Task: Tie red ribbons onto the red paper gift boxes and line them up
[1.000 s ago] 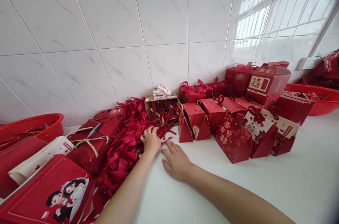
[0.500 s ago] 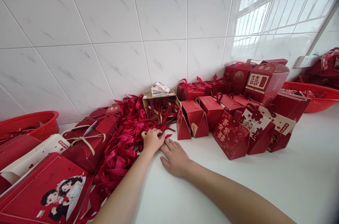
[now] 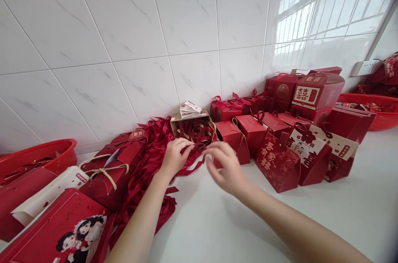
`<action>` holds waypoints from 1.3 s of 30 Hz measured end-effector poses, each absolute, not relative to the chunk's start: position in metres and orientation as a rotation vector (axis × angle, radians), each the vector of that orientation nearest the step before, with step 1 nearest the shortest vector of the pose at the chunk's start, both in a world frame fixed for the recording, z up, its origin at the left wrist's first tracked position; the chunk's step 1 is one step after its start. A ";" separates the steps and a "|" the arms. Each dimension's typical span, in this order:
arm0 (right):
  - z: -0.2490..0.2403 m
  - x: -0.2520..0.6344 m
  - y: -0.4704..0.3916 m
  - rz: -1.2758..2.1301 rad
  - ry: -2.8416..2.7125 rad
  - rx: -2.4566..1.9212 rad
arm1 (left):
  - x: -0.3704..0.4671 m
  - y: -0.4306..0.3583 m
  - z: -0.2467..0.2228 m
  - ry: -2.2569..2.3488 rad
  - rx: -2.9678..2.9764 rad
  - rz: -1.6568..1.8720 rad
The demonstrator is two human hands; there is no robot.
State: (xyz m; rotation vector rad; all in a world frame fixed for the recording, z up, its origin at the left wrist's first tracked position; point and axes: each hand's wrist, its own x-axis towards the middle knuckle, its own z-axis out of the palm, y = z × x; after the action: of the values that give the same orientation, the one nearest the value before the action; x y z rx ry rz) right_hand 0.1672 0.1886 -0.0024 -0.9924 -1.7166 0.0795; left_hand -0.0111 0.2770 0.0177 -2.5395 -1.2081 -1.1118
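Note:
My left hand (image 3: 175,156) is raised at the centre, its fingertips pinched on a thin dark red ribbon in front of the open cardboard box (image 3: 174,118). Close on its right, my right hand (image 3: 224,167) hangs above the white table (image 3: 199,221), thumb apart from the curved fingers, with fingertips near the ribbon's other side; its grip is blurred. A heap of dark red ribbons (image 3: 155,138) lies left of the box and under my left forearm. White printed cards (image 3: 190,109) rest on top of the box.
Red gift boxes (image 3: 277,162) stand in rows on the right, with stacked boxes (image 3: 317,89) behind. Red plastic baskets stand at the far left (image 3: 66,155) and far right (image 3: 385,120). A box with twisted cord (image 3: 107,184) and a red couple-printed box (image 3: 46,230) lie left.
Both hands have lifted off the table, and my right hand has moved a little rightward from my left. A ribbon now shows between the fingertips. The view has shifted slightly.

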 end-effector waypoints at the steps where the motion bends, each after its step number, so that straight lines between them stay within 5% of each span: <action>1: 0.010 0.173 0.184 0.107 -1.638 -0.973 | -0.013 0.265 0.035 -1.102 -2.600 -1.082; 7: 0.061 0.195 0.147 1.008 -1.512 -0.781 | -0.009 0.170 0.097 -0.621 -2.607 -1.270; 14: 0.070 0.199 0.127 1.505 -1.418 -0.496 | 0.002 0.138 0.102 -0.368 -2.717 -1.356; 39: 0.060 0.203 0.130 1.412 -1.506 -0.220 | 0.005 0.137 0.097 -0.417 -2.755 -1.698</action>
State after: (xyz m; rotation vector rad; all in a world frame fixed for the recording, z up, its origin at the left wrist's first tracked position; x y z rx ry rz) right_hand 0.2030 0.1297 0.0598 -0.2196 -1.5062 1.4121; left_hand 0.0054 0.1371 0.0968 -2.7546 -0.4171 -1.6977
